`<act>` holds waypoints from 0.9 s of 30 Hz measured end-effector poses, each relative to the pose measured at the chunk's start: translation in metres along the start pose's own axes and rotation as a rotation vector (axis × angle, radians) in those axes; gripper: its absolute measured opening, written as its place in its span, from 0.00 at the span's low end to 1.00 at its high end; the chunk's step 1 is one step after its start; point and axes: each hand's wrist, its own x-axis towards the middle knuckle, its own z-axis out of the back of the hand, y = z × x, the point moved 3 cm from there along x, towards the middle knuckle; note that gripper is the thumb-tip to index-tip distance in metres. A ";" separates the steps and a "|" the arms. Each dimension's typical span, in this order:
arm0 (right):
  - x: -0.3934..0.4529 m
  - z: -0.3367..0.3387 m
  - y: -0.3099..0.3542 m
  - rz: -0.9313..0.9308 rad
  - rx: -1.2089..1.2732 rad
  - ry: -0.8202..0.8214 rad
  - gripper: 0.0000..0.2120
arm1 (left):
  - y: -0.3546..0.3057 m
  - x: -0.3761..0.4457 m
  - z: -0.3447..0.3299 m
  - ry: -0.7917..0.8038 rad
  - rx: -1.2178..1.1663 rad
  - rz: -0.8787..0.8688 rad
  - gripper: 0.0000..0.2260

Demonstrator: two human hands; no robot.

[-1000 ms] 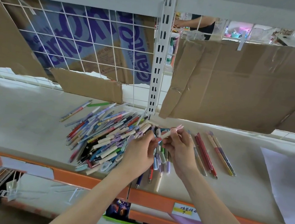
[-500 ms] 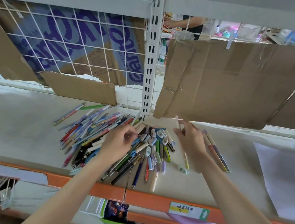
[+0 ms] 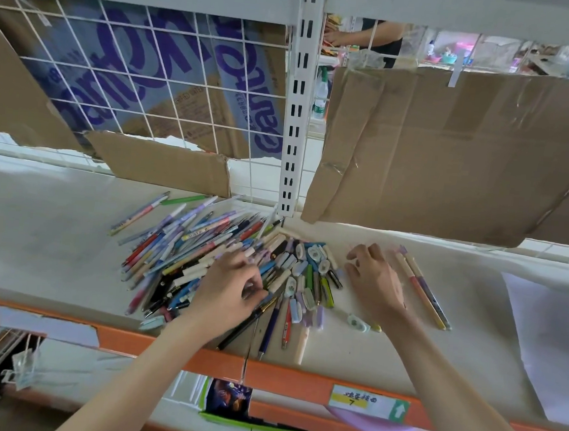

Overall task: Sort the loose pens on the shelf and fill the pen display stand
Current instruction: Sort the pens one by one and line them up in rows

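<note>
My left hand (image 3: 232,289) sits on the pile (image 3: 223,268) of loose pens in the middle of the shelf (image 3: 50,239), fingers curled down into it; they seem to be pinching at a pen near the thumb, but I cannot tell which one, if any, is actually gripped. My right hand (image 3: 375,281) lies at 3 o'clock of the pile, fingers loosely bent over the bare shelf, holding nothing that I can see. Beyond it, further toward 3 o'clock, a sorted group (image 3: 421,289) lies in a neat row. No display stand is in view.

The main risk, as I judge it, is at 6 o'clock: a dark pen (image 3: 249,322) and several others already poke over the orange edge (image 3: 296,374). Dragging one pen out of the tangle could nudge these off onto the lower shelf. Pulling from underneath could also make the pile slide and spread. A sweep of my right wrist could scatter the sorted row or knock the small white tape (image 3: 358,323) lying near it.
</note>
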 end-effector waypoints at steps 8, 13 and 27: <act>-0.019 -0.004 0.027 0.140 0.181 0.042 0.03 | 0.003 -0.011 -0.009 0.107 0.220 0.047 0.12; -0.016 -0.003 0.013 -0.027 0.205 -0.007 0.06 | 0.004 -0.011 -0.012 0.109 0.297 0.064 0.12; -0.026 -0.007 0.014 0.000 0.061 0.047 0.09 | -0.005 -0.009 -0.018 0.206 0.465 0.107 0.17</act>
